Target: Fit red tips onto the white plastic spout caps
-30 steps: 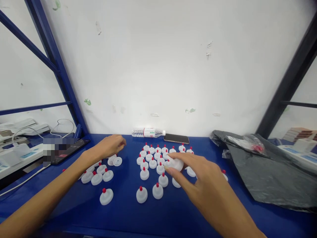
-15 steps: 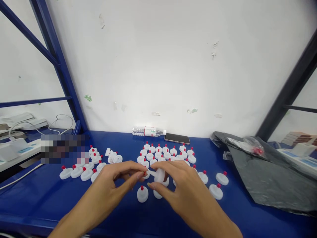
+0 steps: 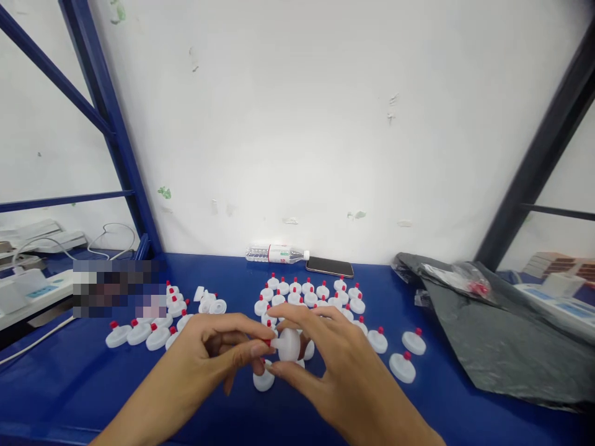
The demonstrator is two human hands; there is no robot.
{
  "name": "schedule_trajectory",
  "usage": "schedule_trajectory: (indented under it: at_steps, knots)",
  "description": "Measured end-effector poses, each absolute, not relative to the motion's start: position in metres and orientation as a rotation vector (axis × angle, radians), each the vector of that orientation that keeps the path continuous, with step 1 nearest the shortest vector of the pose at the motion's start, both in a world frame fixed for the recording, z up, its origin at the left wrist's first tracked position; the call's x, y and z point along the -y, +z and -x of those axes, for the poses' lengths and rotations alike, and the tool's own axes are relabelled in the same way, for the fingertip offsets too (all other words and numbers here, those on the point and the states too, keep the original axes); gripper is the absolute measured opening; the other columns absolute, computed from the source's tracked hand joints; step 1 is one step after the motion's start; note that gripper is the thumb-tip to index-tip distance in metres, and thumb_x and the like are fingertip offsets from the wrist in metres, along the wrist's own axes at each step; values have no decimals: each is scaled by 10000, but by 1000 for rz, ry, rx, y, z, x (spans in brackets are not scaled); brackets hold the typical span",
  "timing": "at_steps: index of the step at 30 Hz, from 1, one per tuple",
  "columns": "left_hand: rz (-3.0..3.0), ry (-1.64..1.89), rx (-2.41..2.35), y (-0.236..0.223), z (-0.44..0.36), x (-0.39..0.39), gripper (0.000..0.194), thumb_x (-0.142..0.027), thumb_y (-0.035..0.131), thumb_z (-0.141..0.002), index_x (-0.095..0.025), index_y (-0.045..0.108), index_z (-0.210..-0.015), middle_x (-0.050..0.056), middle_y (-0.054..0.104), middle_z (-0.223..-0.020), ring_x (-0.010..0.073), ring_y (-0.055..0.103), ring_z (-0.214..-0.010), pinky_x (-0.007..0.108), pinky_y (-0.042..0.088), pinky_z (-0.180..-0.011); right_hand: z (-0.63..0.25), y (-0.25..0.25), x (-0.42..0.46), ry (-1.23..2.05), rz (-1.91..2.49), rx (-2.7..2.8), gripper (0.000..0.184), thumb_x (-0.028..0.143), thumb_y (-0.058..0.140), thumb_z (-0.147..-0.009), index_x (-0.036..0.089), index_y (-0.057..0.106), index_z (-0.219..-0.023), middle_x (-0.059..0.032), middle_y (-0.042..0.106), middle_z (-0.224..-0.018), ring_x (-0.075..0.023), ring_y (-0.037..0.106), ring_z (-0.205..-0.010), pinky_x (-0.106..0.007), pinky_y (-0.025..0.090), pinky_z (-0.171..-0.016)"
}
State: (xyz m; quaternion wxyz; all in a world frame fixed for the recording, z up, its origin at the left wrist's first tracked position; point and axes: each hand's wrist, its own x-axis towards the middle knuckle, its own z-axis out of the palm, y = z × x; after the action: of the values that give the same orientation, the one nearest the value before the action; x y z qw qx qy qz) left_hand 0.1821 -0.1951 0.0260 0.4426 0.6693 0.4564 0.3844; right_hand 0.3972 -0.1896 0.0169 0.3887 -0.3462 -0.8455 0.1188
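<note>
Over the blue table (image 3: 325, 415), my right hand (image 3: 334, 356) holds a white round plastic nozzle lid (image 3: 289, 345) between thumb and fingers. Its spout points left. At the spout's end, my left hand (image 3: 218, 347) pinches a small red tip cap (image 3: 268, 342), mostly hidden by the fingers. Cap and spout meet; how firmly they are joined I cannot tell. Behind and below my hands stand several similar lids with red tips, one nozzle lid (image 3: 263, 380) just under my left fingertips. My hands hide some of the others.
More red-tipped lids (image 3: 158, 337) stand at left, beside loose white parts (image 3: 211, 305). A plastic bottle (image 3: 279, 253) and a phone (image 3: 330, 267) lie by the wall. A grey plastic bag (image 3: 502, 347) covers the right side. A power strip (image 3: 41, 294) sits far left.
My left fingers have closed in on the spout's tip, and a red cap now shows there. The held lid has turned, its round side more toward me. The view has shifted slightly.
</note>
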Motion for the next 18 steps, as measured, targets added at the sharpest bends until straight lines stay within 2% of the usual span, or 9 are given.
schedule_trajectory:
  at_steps: [5, 9, 11, 14, 18]
  knots:
    - [-1627, 1013, -1111, 29, -184, 193, 196, -421, 737, -819, -235, 771, -869, -6, 725, -619, 101, 558, -435, 163, 427, -396, -395, 20, 191, 283, 738, 2110, 441, 247, 782, -871, 339, 565, -1244, 68, 756, -1139, -167, 709, -926, -298, 495, -893]
    - [-1820, 1210, -1261, 30, -194, 198, 123, -351, 755, -782, -241, 801, -808, 31, 784, -816, 147, 664, -612, 187, 492, -486, -392, 19, 190, 305, 716, 2106, 505, 235, 796, -858, 344, 540, -1280, 83, 744, -1184, -156, 704, -959, -297, 483, -954]
    - [-1927, 1263, -1315, 31, -196, 201, 118, -349, 748, -785, -246, 805, -780, 30, 785, -835, 163, 683, -667, 198, 510, -531, -391, 18, 190, 313, 738, 2113, 553, 244, 799, -855, 361, 523, -1319, 78, 728, -1232, -167, 696, -1019, -306, 487, -968]
    - [-2026, 1265, -1426, 32, -189, 200, 169, -417, 734, -818, -261, 800, -804, 15, 782, -838, 171, 688, -699, 209, 518, -569, -391, 18, 190, 305, 827, 2105, 640, 338, 784, -870, 377, 461, -1421, 48, 732, -1199, -190, 698, -982, -355, 509, -963]
    - [-2194, 1172, -1674, 27, -164, 185, 256, -503, 674, -869, -279, 791, -903, 17, 779, -929, 202, 687, -777, 250, 502, -615, -396, 19, 189, 265, 913, 2033, 551, 388, 659, -962, 370, 424, -1461, 16, 705, -1235, -191, 688, -976, -402, 495, -999]
